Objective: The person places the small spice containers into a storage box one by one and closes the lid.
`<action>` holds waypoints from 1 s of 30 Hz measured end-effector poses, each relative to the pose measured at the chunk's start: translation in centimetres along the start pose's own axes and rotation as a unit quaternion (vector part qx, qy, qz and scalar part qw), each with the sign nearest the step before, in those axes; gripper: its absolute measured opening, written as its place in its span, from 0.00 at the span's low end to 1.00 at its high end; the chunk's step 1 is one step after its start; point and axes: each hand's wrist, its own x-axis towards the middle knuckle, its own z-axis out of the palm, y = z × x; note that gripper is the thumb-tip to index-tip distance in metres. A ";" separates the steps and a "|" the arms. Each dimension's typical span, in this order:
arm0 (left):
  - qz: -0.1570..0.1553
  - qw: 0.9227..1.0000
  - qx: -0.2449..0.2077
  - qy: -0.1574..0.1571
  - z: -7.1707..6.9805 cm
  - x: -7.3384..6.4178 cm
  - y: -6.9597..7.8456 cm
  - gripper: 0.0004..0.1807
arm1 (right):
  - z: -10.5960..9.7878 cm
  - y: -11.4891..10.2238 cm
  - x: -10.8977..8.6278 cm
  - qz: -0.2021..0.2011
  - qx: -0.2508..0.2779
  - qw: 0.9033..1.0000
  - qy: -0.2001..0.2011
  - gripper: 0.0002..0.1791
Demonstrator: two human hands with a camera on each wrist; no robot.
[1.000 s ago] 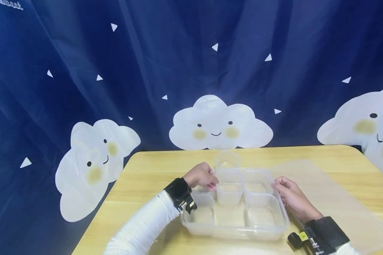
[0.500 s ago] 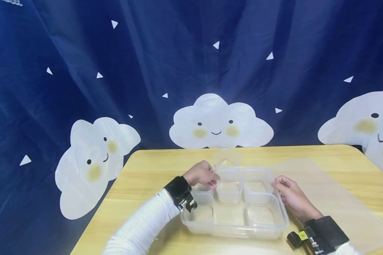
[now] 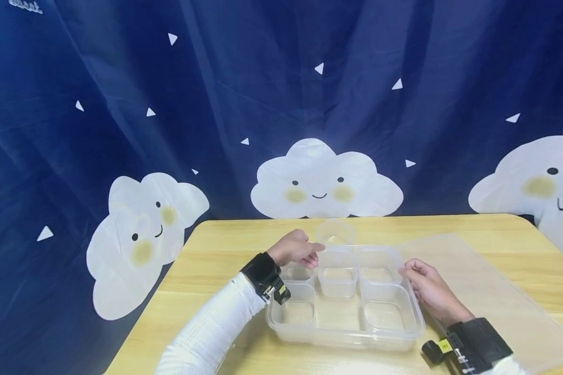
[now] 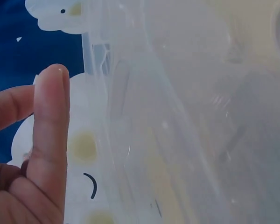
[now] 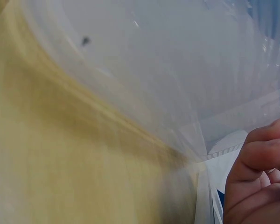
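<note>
A large clear plastic box (image 3: 342,341) stands on the table with several small clear containers inside it. My left hand (image 3: 296,249) is over its back left corner, fingers extended toward the rim of the back middle container (image 3: 338,286). In the left wrist view a straight finger (image 4: 51,140) stands beside the clear plastic, and nothing is held. Under this hand sits the back left container (image 3: 297,273). My right hand (image 3: 429,289) pinches the box's right rim, with its fingers (image 5: 266,154) curled in the right wrist view.
Behind the box stands a separate clear container (image 3: 335,232). A large translucent lid (image 3: 492,302) lies flat to the right, partly under the right forearm. The front left container (image 3: 297,312) and front right container (image 3: 383,315) sit inside the box. A blue curtain (image 3: 262,78) hangs behind the table.
My left hand has moved up and back from the back middle container's left rim, its fingers straightening. That container has settled slightly lower. The right hand stays at the box's rim.
</note>
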 end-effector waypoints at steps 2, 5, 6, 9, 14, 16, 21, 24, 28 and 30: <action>0.004 1.000 -0.002 0.000 -0.1 0.2 0.2 0.16 | -0.1 0.0 0.0 -0.002 0.000 1.000 0.000 0.07; 0.014 1.000 -0.013 0.004 -0.2 0.5 0.4 0.19 | -0.1 0.0 -0.1 -0.001 -0.002 1.000 0.002 0.07; 0.017 1.000 -0.019 0.005 -0.2 0.6 0.4 0.19 | -0.1 0.1 -0.1 0.000 -0.001 1.000 0.003 0.07; 0.027 0.999 -0.037 0.012 -0.4 0.8 0.5 0.17 | -0.1 0.1 -0.1 -0.001 0.000 1.000 0.000 0.07; 0.030 0.998 -0.058 0.021 -0.6 1.1 0.5 0.11 | -0.1 0.0 -0.1 0.004 -0.003 1.000 0.000 0.07; 0.028 0.997 -0.061 0.026 -0.6 1.2 0.5 0.08 | -0.1 0.0 -0.1 0.008 -0.003 1.000 0.003 0.07; 0.028 0.995 -0.074 0.053 -0.7 1.5 0.5 0.09 | -0.1 0.1 -0.1 0.004 0.006 1.000 0.002 0.07; 0.026 0.995 -0.071 0.069 -0.7 1.9 0.5 0.11 | -0.1 0.3 -0.1 0.003 0.006 1.000 0.001 0.07; 0.020 0.995 -0.046 0.086 -0.6 2.3 0.5 0.16 | -0.2 0.4 -0.2 0.010 -0.001 1.000 -0.001 0.07; 0.015 0.995 -0.032 0.095 -0.6 2.5 0.6 0.17 | -0.2 0.3 -0.2 0.013 -0.003 1.000 -0.001 0.07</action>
